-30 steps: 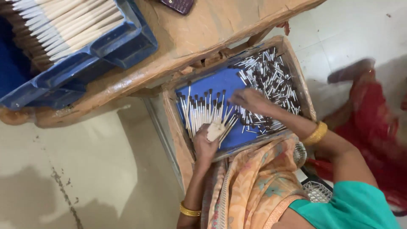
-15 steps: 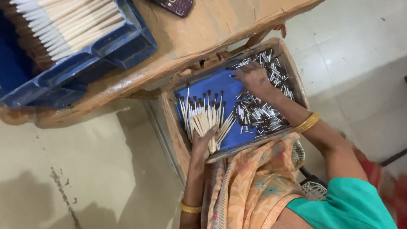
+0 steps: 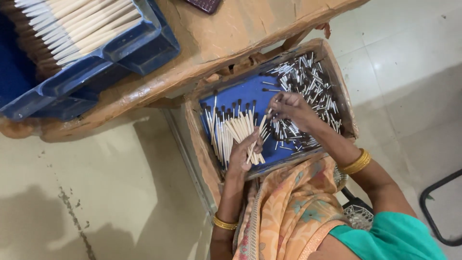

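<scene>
Wooden and worn, the low surface (image 3: 226, 38) is seen from above, with a blue crate (image 3: 120, 53) of long pale sticks (image 3: 72, 24) set on it at upper left and the corner of a dark device (image 3: 204, 5) near its far edge. Below it, over a pale tiled floor (image 3: 96, 192), an open wooden tray (image 3: 202, 144) lined in blue is worked at by a seated person in an orange patterned cloth (image 3: 288, 212) and a teal garment (image 3: 385, 236), gold bangles (image 3: 356, 161) being worn on both wrists.

Since half a second ago the right hand (image 3: 293, 108) is drawn back from the far corner of the tray toward its middle, over the loose heap of short dark-tipped pieces (image 3: 308, 91); this is judged to mean that another piece is being carried to the bundle. Its fingers (image 3: 276, 103) are pinched almost closed, and one thin piece appears to be gripped between them, though the small size makes this uncertain.

The left hand (image 3: 243, 151) is kept at the near side of the tray, its fingers (image 3: 252, 139) curled partly closed around a fanned bundle of pale sticks with dark tips (image 3: 231, 130). These sticks are slender, cream-coloured and laid roughly parallel, dark ends pointing away from the person, resting on the blue lining to the left of the loose heap.
</scene>
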